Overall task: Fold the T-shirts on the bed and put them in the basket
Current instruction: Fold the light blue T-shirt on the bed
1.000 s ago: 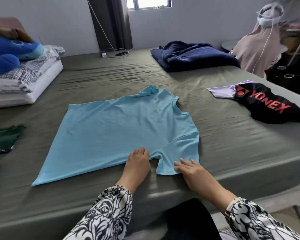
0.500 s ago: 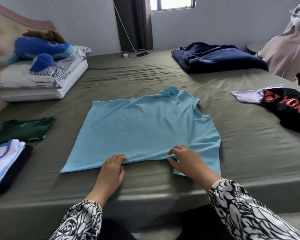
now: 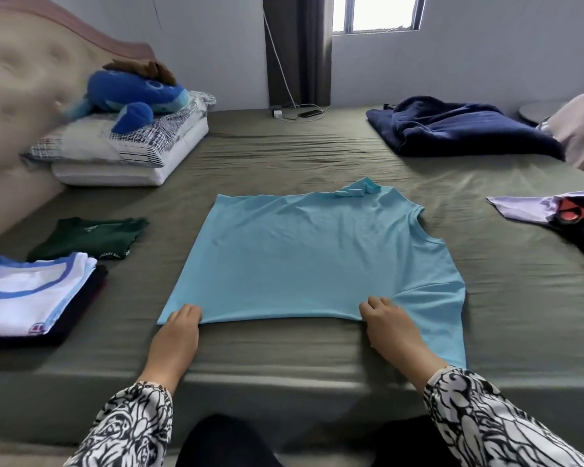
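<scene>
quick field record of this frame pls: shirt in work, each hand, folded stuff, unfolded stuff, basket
shirt in work: light blue T-shirt, spread flat on the bed, far sleeve folded in
left hand: fingers curled on the near hem corner
right hand: fingers curled on the near edge by the sleeve
folded: stack topped by white T-shirt with blue trim; green T-shirt behind it
unfolded: black and lilac shirt at the right
basket: not in view

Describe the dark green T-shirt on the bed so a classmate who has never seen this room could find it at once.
Start at the padded headboard on the left and drop to the bed below the pillows. The dark green T-shirt lies folded flat there, just beyond the stack of folded shirts. It lies alone, the only green garment, with small white lettering.
</scene>
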